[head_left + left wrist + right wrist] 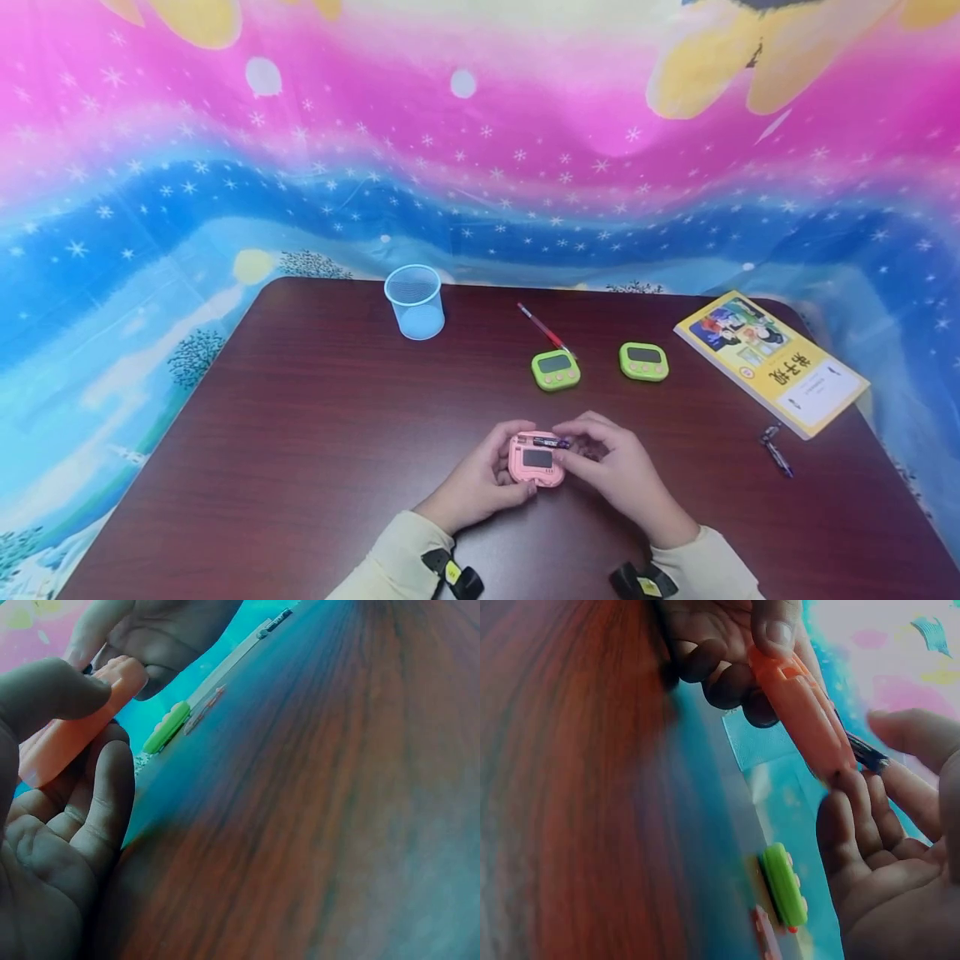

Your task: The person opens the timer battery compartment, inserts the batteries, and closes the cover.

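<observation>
Left hand (487,479) clamped on pink device (536,474), thumb at near edge, fingers round left side. Right hand (618,458) at device's right side, fingers bent, touching it and the right end of a dark battery (549,442); can't tell if thumb and finger are together on the battery or apart. Device is held at near middle of table (337,425), battery slot facing up, battery along its far side. Beyond: two green devices (556,381), side by side, well apart; red pen (537,321) just behind the left one. Far left, blue mesh cup (420,321), upright. Right, yellow book (772,362), lying flat; loose batteries (781,460) near its near edge. Patterned cloth (450,183) behind.
</observation>
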{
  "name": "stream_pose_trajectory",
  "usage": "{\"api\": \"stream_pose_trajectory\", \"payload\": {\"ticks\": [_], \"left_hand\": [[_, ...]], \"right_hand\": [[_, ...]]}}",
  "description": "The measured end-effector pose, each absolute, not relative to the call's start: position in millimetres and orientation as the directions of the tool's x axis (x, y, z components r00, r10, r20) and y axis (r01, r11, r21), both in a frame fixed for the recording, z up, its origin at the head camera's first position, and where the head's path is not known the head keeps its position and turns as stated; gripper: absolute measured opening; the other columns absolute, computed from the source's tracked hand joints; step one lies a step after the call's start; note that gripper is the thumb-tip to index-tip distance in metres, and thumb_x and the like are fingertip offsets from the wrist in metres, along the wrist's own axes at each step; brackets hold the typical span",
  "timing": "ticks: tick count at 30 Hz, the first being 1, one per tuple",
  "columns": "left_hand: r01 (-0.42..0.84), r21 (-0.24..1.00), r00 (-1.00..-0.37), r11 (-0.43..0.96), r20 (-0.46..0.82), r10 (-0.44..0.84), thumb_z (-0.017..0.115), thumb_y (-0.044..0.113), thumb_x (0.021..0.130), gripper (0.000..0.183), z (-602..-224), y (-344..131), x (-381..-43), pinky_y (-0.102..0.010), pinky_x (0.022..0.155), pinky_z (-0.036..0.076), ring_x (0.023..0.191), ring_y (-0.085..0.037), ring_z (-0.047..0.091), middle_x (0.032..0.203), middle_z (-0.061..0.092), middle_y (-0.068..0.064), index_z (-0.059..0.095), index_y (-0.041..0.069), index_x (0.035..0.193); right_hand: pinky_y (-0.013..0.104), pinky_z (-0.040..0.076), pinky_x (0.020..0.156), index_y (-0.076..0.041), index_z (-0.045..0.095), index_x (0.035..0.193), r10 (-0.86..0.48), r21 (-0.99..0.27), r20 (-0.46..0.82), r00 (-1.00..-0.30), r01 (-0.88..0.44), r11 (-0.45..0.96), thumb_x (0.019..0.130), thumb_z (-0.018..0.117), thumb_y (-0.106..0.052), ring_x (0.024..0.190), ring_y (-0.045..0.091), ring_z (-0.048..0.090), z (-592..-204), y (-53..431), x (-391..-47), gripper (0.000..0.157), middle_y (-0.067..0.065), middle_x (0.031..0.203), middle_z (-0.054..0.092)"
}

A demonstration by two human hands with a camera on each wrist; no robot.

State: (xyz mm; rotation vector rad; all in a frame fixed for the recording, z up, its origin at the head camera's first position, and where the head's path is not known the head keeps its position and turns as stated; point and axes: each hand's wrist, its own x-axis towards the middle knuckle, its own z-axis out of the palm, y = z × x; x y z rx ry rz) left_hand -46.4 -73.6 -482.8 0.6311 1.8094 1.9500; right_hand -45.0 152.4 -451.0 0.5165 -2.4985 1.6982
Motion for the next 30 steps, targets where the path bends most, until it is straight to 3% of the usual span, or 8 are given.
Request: {"api": "stream_pose_trajectory", "payload": {"ticks": [8,16,23,30], "left_hand": [[0.004,0.998,-0.828,-0.070,0.042,0.559,0.061,-0.014,0.086,0.072,-480,-74,-46,-0.027,0.085,0.059,0.105,-0.016,0.067,0.136,0.056,-0.013,0.034,0.005,0.150],[0.000,0.999,-0.822,-0.044,0.025,0.569,0.056,-0.018,0.086,0.073,-481,-73,-45,-0.028,0.075,0.061,0.085,-0.016,0.069,0.124,0.060,-0.012,0.033,0.006,0.151],[0.175,0.969,-0.835,0.174,0.053,0.548,0.061,-0.003,0.090,0.074,-477,-71,-39,-0.023,0.069,0.058,0.078,-0.007,0.068,0.100,0.069,-0.002,0.029,0.010,0.155],[0.294,0.910,-0.844,0.292,0.104,0.527,0.064,0.005,0.087,0.075,-476,-71,-38,-0.020,0.074,0.052,0.082,-0.003,0.058,0.119,0.065,-0.001,0.031,0.011,0.155]], "right_hand": [[0.020,0.053,0.078,-0.018,0.079,0.099,-0.212,-0.907,0.199,-0.957,-0.261,0.330,0.091,0.075,-0.012,0.091,0.011,0.064,-456,160,-46,0.011,-0.004,0.095,0.069],[0.029,0.061,0.072,0.005,0.070,0.113,-0.217,-0.987,-0.012,-0.976,-0.024,0.161,0.092,0.073,-0.009,0.081,0.013,0.069,-460,151,-45,0.025,0.015,0.101,0.072],[0.028,0.059,0.066,0.016,0.064,0.109,-0.183,-0.988,-0.152,-0.971,0.147,0.039,0.091,0.067,0.000,0.071,0.013,0.066,-462,146,-48,0.025,0.014,0.094,0.070],[0.025,0.055,0.058,0.013,0.063,0.096,-0.102,-0.984,-0.179,-0.978,0.178,0.018,0.084,0.061,0.006,0.063,0.013,0.060,-463,137,-47,0.014,0.009,0.081,0.067]]}}
